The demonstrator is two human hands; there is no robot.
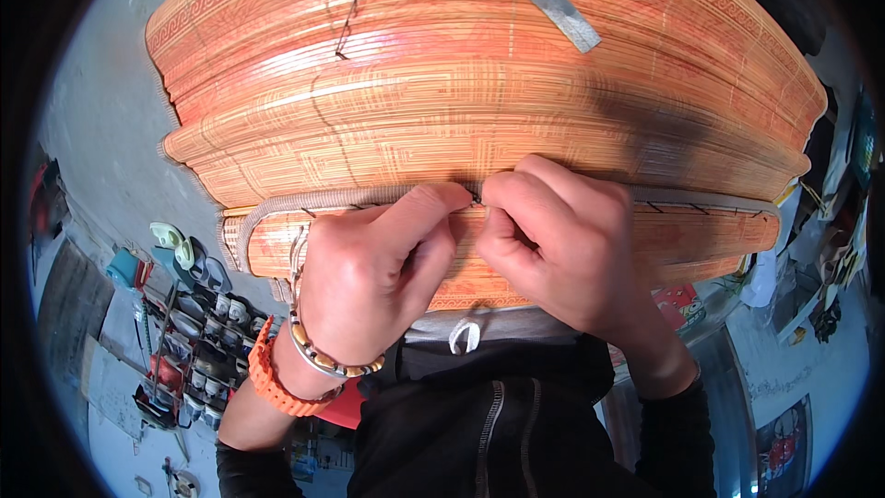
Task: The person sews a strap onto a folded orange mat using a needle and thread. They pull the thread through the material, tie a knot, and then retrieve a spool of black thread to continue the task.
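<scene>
An orange patterned slatted mat (pixel 479 101) lies in folds before me, with grey ribbed binding (pixel 701 197) along its near fold, crossed by small dark stitches. Both hands are closed in pinches at this binding, fingertips nearly meeting. My left hand (pixel 364 267), with bracelets and an orange band at the wrist, grips the binding left of centre. My right hand (pixel 558 249) pinches just to its right at a tiny dark item too small to name. A grey strip (pixel 548 2) and a thin looped wire or thread (pixel 353 14) lie on the mat's upper part.
Shoes (pixel 212 341) fill a rack at lower left, with pale green slippers (pixel 169 238) above. A grey floor (pixel 101 111) extends left of the mat. Cluttered items (pixel 830 295) line the right side, and a red object (pixel 341 406) shows below my left wrist.
</scene>
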